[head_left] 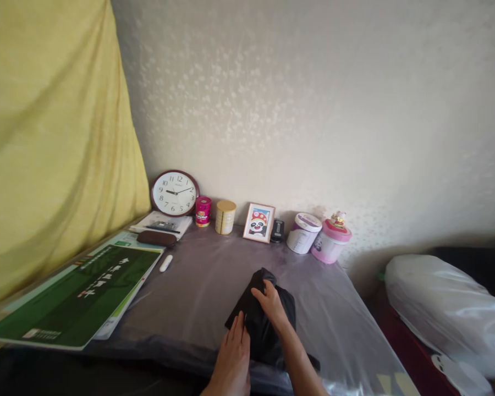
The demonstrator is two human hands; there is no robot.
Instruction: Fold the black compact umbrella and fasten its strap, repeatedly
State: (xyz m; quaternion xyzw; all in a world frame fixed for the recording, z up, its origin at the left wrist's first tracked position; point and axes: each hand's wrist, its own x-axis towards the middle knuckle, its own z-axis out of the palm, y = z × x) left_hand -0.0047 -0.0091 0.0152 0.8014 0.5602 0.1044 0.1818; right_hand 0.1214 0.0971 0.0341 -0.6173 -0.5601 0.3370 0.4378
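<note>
A dark, slightly glossy black piece of folded fabric lies on the table near its front edge; its exact kind I cannot make out. My left hand rests along the fabric's left side, fingers stretched out and close together. Farther up, my right hand lies on top of the fabric, thumb apart from the bent fingers. Part of the fabric is hidden beneath my right forearm, and a dark end of it shows to the right of that arm.
Left on the table are a green book, a brown case and a white oval object. Along the wall stand a clock, a pink can, a yellow-lidded tin, a panda picture and two tubs.
</note>
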